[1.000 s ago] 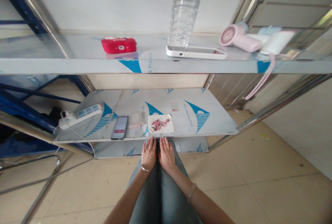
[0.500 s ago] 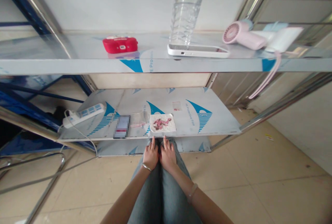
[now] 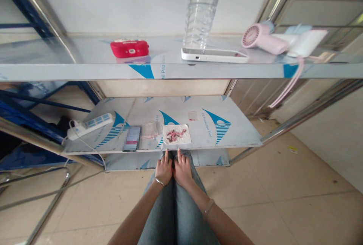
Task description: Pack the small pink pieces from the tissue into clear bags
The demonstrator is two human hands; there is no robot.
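Observation:
My left hand (image 3: 163, 169) lies flat on my jeans-covered thigh, fingers stretched toward the shelf, holding nothing. Beside it, my right hand (image 3: 182, 168) rests on the other thigh with fingers extended, also holding nothing. Just beyond my fingertips, at the front edge of the lower shelf (image 3: 241, 129), sits a white pad (image 3: 185, 139) with a heap of pink and dark red beads (image 3: 176, 135) on it. Left of the pad lie a clear plastic bag (image 3: 149, 130) and a phone (image 3: 132, 138) with a blurred screen. Behind the pad is a small clear bag (image 3: 192, 116) with reddish bits.
A white power strip (image 3: 90, 126) with a cable lies at the lower shelf's left. The upper shelf (image 3: 227, 71) carries a red case (image 3: 129, 48), a water bottle (image 3: 200, 20), a white-cased phone (image 3: 214, 55) and a pink handheld fan (image 3: 263, 39) with a hanging strap.
The whole view has shifted very slightly, with objects appearing a little further left. Both hands keep their places on the thighs, and nothing on the shelves has moved.

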